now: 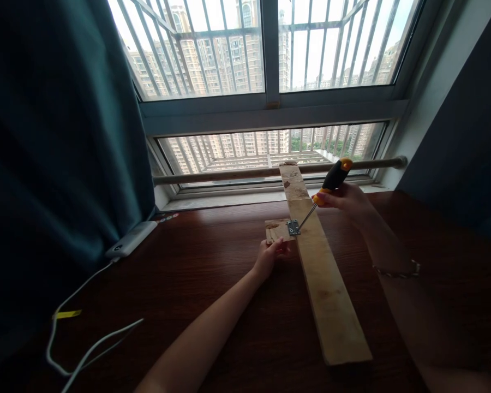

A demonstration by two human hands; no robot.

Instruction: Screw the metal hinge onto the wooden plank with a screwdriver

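A long wooden board [325, 284] lies on the dark wooden tabletop, pointing towards the window. Against its left side sits a small wooden piece [275, 230], and a metal hinge [293, 227] spans the joint between the two. My left hand [272, 255] grips the near edge of the small piece, thumb on top. In my right hand [343, 199] is a screwdriver [337, 174] with a black and yellow handle, held tilted. Its shaft slants down to the left, and the tip meets the hinge's right side. Any screw under the tip is too small to make out.
A white power bank [131, 240] rests at the left by the blue curtain [65, 109], with a white cable [82, 292] curling towards me. A yellow tag [68, 314] is on the cable. Beyond the board, a metal rail [229, 176] crosses before the window.
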